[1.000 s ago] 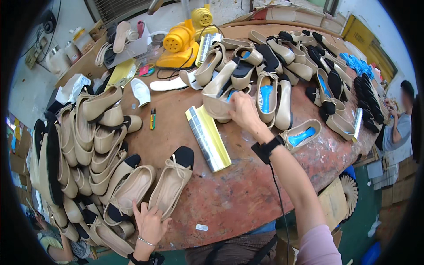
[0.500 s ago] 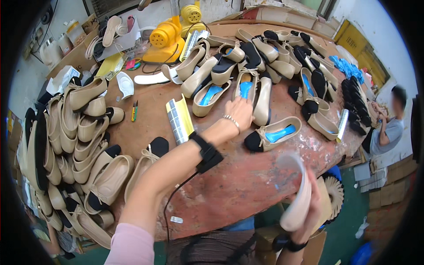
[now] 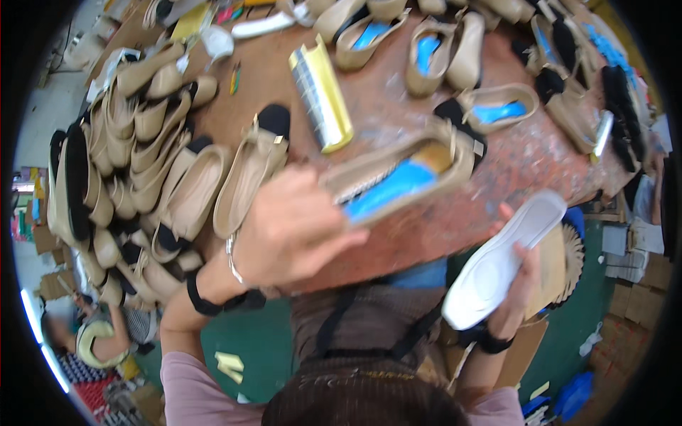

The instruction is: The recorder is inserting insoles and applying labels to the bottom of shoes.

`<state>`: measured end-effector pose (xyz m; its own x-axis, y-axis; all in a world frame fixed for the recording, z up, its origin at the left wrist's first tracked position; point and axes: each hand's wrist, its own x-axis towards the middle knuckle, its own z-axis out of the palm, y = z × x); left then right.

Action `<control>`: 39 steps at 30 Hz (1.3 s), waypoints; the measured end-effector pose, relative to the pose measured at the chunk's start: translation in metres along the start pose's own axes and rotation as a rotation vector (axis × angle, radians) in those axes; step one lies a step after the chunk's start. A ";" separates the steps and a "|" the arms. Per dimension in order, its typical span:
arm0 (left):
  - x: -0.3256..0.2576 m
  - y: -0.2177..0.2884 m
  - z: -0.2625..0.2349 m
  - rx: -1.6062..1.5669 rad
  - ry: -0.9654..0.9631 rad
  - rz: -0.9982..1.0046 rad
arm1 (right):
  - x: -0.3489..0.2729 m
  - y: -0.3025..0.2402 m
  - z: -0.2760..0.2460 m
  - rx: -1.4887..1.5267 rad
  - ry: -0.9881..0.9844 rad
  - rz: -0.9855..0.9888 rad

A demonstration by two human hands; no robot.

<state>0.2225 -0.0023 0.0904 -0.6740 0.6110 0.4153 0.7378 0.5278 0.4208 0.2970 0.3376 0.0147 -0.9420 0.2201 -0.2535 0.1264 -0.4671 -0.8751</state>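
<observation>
Gripping beige shoe (image 3: 401, 177) heel-end, left hand (image 3: 295, 231) closed beneath it; right hand (image 3: 515, 284) clasps white insole (image 3: 501, 259).

Shoes (image 3: 142, 163) crowd the table (image 3: 540, 163) at left; a foil roll (image 3: 321, 96) lies mid-table.

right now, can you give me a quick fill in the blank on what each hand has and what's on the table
1. The left hand holds a beige shoe whose lining is bright ____.
2. The right hand holds an insole coloured ____.
3. On the table, beyond the held shoe, lies a strip of foil, silver with ____ edges.
4. The beige shoes stacked in rows lie toward the person's ____ side.

Missing words: blue; white; yellow; left
</observation>
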 end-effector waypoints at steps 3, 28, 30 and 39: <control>-0.113 0.018 0.016 0.146 -0.269 0.000 | 0.006 0.003 0.005 -0.067 -0.160 0.018; -0.241 0.010 0.125 -0.158 0.458 -0.489 | -0.031 0.176 0.168 -0.884 -1.162 -0.579; -0.240 0.010 0.123 -0.155 0.433 -0.481 | -0.030 0.179 0.167 -0.891 -1.154 -0.565; -0.235 0.008 0.111 -0.371 0.380 -0.573 | -0.029 0.186 0.167 -1.010 -1.317 -0.800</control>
<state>0.3911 -0.0761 -0.0933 -0.9621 0.0234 0.2717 0.2553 0.4274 0.8673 0.2957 0.1015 -0.0718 -0.4048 -0.8600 0.3108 -0.7720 0.1393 -0.6202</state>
